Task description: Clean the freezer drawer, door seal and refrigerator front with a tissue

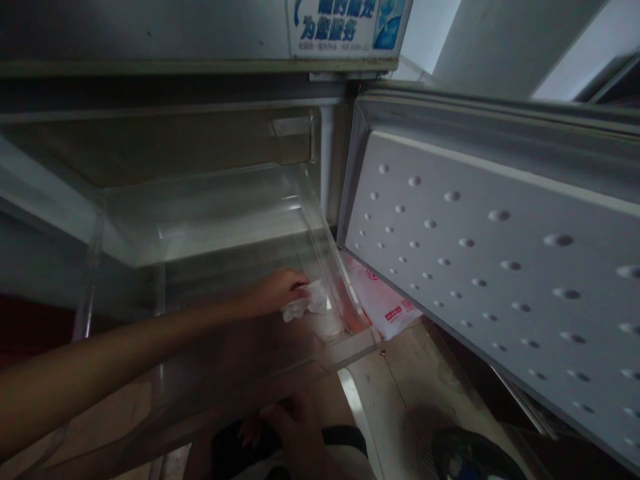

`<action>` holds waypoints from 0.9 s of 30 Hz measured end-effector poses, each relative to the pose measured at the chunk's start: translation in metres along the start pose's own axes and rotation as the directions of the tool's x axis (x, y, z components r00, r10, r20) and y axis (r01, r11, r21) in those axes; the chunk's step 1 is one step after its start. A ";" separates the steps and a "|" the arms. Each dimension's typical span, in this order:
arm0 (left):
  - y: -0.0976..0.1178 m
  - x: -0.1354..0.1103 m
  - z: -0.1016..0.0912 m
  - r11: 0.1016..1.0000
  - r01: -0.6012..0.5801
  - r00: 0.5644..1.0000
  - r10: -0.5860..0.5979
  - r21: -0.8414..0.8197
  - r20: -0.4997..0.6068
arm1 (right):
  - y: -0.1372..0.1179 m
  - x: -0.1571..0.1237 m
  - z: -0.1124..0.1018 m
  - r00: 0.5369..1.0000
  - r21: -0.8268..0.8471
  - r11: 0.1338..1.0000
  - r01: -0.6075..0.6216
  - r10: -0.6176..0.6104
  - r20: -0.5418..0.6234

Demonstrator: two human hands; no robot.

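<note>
My left hand (284, 291) reaches in from the left over a clear plastic freezer drawer (350, 348). Its fingers are closed round a crumpled white tissue (306, 301), low inside the drawer near the right wall. Below the drawer's front edge, in shadow, is my right hand (290, 423). Its fingers look bent, but dimness hides whether they grip anything. The drawer is pulled out of the open freezer compartment (327, 167).
The freezer door (450, 267), its white inner panel dotted with bumps, stands open on the right. A pink-and-white plastic bag (387, 303) lies on the tiled floor (395, 380) beneath it. A dark rounded object (470, 457) sits at the bottom right. A labelled upper door (200, 30) overhangs the compartment.
</note>
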State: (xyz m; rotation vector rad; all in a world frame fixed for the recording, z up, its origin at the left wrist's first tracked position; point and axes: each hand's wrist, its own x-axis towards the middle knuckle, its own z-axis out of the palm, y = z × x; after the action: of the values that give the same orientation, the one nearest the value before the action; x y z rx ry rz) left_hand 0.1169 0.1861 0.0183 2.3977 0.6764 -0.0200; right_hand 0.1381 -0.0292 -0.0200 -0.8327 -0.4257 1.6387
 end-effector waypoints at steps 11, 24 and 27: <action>0.048 0.015 0.046 0.805 0.057 0.924 0.182 -0.591 0.336 | 0.007 0.002 -0.004 0.999 0.048 0.999 -0.012 0.013 -0.034; 0.050 0.022 0.058 1.000 0.012 0.977 -0.008 -0.017 0.212 | -0.001 0.000 -0.003 0.999 0.018 0.999 -0.047 0.047 -0.008; 0.051 0.027 0.059 1.000 0.019 0.972 -0.019 0.003 0.233 | 0.001 0.001 -0.004 0.999 0.029 0.999 -0.039 0.039 -0.001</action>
State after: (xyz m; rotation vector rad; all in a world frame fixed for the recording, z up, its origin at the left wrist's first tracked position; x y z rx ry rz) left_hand 0.1733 0.1301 -0.0034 2.3408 0.5887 -0.3051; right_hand 0.1400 -0.0295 -0.0238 -0.8248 -0.3859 1.6768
